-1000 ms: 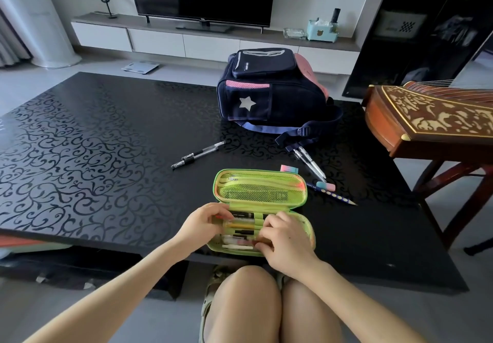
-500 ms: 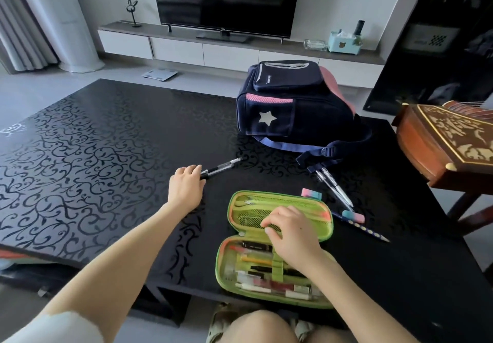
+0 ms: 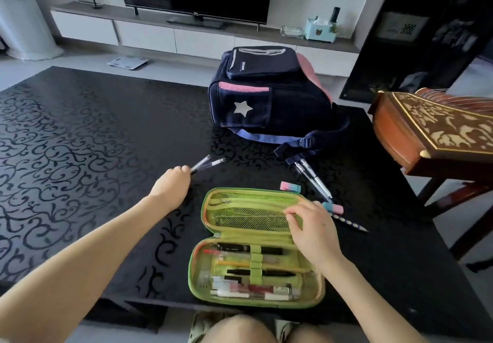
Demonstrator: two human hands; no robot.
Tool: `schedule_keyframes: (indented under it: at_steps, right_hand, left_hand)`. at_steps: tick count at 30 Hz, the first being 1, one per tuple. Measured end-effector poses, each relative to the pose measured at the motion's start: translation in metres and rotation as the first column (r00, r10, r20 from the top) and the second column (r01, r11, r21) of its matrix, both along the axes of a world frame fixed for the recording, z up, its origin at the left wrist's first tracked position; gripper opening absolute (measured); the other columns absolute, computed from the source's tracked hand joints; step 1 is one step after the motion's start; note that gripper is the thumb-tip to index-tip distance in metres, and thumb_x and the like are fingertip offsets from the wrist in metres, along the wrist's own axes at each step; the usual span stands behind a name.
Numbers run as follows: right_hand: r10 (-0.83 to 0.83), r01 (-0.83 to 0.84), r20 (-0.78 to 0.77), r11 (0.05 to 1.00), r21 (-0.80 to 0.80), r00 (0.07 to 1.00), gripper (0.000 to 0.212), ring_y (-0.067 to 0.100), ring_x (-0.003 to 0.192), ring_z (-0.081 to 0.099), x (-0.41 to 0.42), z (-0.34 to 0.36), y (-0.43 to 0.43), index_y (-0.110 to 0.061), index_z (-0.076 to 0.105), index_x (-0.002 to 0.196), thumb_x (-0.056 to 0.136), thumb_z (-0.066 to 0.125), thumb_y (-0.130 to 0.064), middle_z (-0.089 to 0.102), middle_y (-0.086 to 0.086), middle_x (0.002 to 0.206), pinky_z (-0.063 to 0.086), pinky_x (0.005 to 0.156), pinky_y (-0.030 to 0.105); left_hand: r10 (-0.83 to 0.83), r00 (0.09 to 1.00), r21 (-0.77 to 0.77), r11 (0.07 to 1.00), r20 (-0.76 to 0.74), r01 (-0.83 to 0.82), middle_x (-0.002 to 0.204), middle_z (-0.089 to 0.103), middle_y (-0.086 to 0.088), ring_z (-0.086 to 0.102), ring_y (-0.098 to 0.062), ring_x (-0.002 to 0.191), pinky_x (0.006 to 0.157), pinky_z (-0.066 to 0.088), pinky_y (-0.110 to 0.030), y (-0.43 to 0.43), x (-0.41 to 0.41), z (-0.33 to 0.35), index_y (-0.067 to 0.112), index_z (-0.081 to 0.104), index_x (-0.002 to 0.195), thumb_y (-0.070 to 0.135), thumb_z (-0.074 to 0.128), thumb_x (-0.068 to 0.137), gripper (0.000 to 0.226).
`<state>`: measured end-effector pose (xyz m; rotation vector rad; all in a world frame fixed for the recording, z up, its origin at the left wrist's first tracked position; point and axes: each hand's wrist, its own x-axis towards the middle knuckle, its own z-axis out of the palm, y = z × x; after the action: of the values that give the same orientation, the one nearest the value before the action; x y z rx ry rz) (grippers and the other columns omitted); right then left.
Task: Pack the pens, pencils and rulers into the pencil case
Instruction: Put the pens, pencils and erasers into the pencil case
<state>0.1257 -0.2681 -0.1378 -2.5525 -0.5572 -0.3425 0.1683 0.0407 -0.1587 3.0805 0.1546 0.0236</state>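
Note:
A green pencil case [image 3: 213,270] lies open at the table's near edge, with several pens and pencils under elastic loops in its lower half. My left hand [image 3: 172,186] reaches forward and closes on the ends of two clear pens [image 3: 209,163] left of the case. My right hand [image 3: 312,225] rests on the right end of the mesh lid, fingers spread. Two more clear pens [image 3: 310,177], two pink-blue erasers [image 3: 290,187] and a striped pencil [image 3: 352,224] lie to the right of the case.
A navy backpack [image 3: 266,97] with a star stands behind the pens on the black patterned table [image 3: 80,142]. A carved wooden instrument [image 3: 432,131] on a stand borders the table's right side. My knees are under the near edge.
My left hand left the case, reached forward-left and took hold of the two pens, lifting their near ends. My right hand moved from the lower tray up to the lid's right end.

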Motion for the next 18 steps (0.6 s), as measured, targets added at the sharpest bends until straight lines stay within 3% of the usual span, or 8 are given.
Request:
schedule_keyframes:
  at_steps: [4,6,9,11,15,18]
  right_hand:
    - [-0.128,0.129,-0.013,0.988,0.080,0.992,0.010,0.013,0.076,0.055,-0.007,0.008,-0.030,-0.013,0.071,0.091,0.085,0.063,-0.010,0.063,-0.008,0.076,0.050,0.068,0.031]
    - [-0.074,0.083,-0.079,0.989,0.124,0.994,0.021,0.010,0.080,0.056,-0.017,0.011,-0.035,-0.015,0.067,0.108,0.089,0.060,-0.020,0.058,-0.018,0.080,0.050,0.072,0.029]
    - [0.097,-0.067,-0.176,0.984,0.167,0.980,0.032,0.008,0.088,0.057,-0.044,0.016,-0.034,-0.019,0.060,0.122,0.091,0.057,-0.026,0.060,-0.021,0.087,0.046,0.077,0.023]
    - [0.151,-0.136,-0.187,0.986,0.092,0.971,0.030,0.007,0.089,0.054,-0.055,0.012,-0.031,-0.020,0.062,0.119,0.091,0.057,-0.027,0.062,-0.018,0.090,0.041,0.077,0.018]
    - [0.159,-0.164,-0.176,0.986,-0.016,0.971,0.019,0.012,0.086,0.052,-0.067,-0.006,-0.027,-0.015,0.071,0.102,0.088,0.062,-0.024,0.066,-0.006,0.093,0.038,0.072,0.021]
    - [0.185,-0.193,-0.178,0.981,-0.029,0.966,0.010,0.010,0.079,0.047,-0.070,-0.015,-0.025,-0.014,0.072,0.085,0.085,0.066,-0.020,0.065,-0.004,0.084,0.036,0.067,0.021]
  left_hand:
    - [-0.207,0.961,-0.325,0.910,0.184,0.258,0.076,0.053,-0.003,0.050,-0.022,0.071,0.063,0.040,-0.034,-0.037,-0.047,0.016,0.018,0.040,0.076,0.015,0.044,0.095,0.021]
    - [-0.316,0.928,-0.364,0.855,0.197,0.368,0.074,0.053,0.003,0.049,-0.018,0.068,0.062,0.042,-0.033,-0.061,-0.076,0.017,0.014,0.048,0.075,0.015,0.048,0.094,0.019]
    - [-0.412,0.885,-0.356,0.810,0.219,0.465,0.081,0.061,0.000,0.053,-0.018,0.077,0.069,0.044,-0.027,-0.090,-0.115,0.006,0.012,0.061,0.090,0.026,0.042,0.095,0.024]
    - [-0.434,0.868,-0.329,0.805,0.241,0.493,0.081,0.064,0.001,0.054,-0.018,0.078,0.072,0.043,-0.025,-0.101,-0.129,-0.001,0.015,0.063,0.095,0.036,0.033,0.092,0.037]
    - [-0.416,0.845,-0.263,0.820,0.335,0.508,0.078,0.060,0.008,0.042,-0.007,0.079,0.077,0.032,-0.020,-0.110,-0.142,-0.008,0.025,0.068,0.093,0.034,0.041,0.087,0.029]
    - [-0.408,0.868,-0.312,0.817,0.284,0.486,0.087,0.060,0.007,0.044,-0.009,0.086,0.084,0.032,-0.019,-0.106,-0.146,-0.005,0.027,0.069,0.099,0.042,0.041,0.085,0.034]
